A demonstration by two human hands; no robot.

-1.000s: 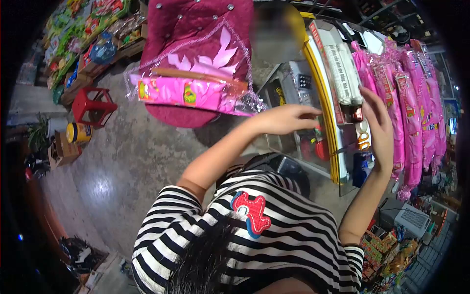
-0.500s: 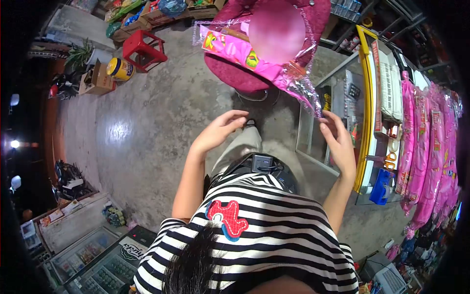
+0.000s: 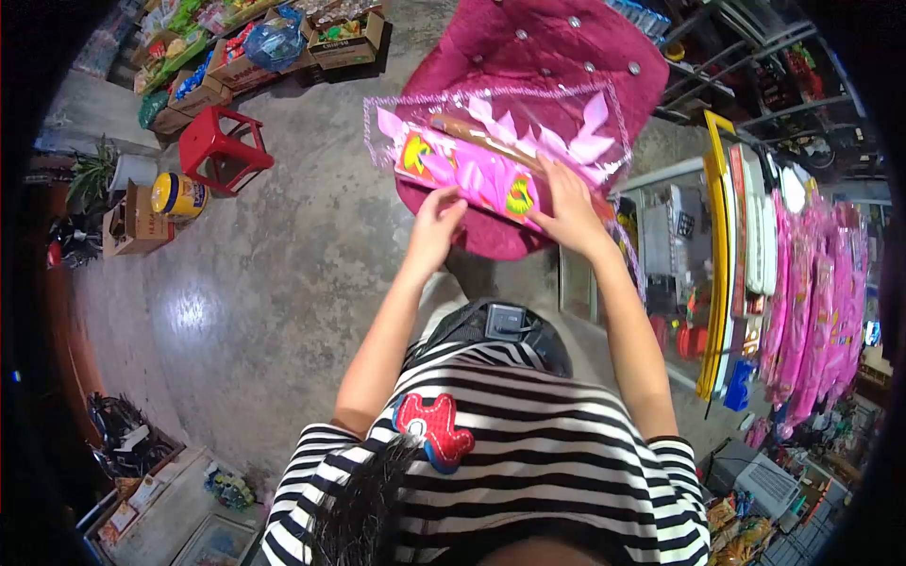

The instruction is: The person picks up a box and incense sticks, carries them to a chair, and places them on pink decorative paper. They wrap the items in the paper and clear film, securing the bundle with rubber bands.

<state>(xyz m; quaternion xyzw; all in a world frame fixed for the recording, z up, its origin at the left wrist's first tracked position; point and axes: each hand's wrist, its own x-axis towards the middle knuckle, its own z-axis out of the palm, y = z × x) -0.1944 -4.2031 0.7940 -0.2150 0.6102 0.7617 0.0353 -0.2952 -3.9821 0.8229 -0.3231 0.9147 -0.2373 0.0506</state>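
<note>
A long pink package (image 3: 472, 179) in clear plastic film lies across the seat of a dark pink tufted chair (image 3: 528, 57). It has printed yellow-and-green eye shapes, pale pink leaf-like pieces, a brown stick along one side and a glittery tinsel border. My left hand (image 3: 436, 231) has its fingers curled on the package's near edge, left of the middle. Over the right end lies my right hand (image 3: 574, 209), with fingers on top and thumb toward the near edge, closed around it. The underside of the package is hidden.
A glass display case with a yellow frame (image 3: 719, 283) stands on the right, with several pink packages (image 3: 812, 311) hanging beyond it. To the left are a red stool (image 3: 225, 146), a yellow-and-blue tub (image 3: 179, 195) and a cardboard box (image 3: 140, 222). Goods boxes (image 3: 344, 42) line the back.
Both hands have moved forward from apart in the air onto the package. The package now lies flatter on the seat. The view has shifted, bringing the chair nearer.
</note>
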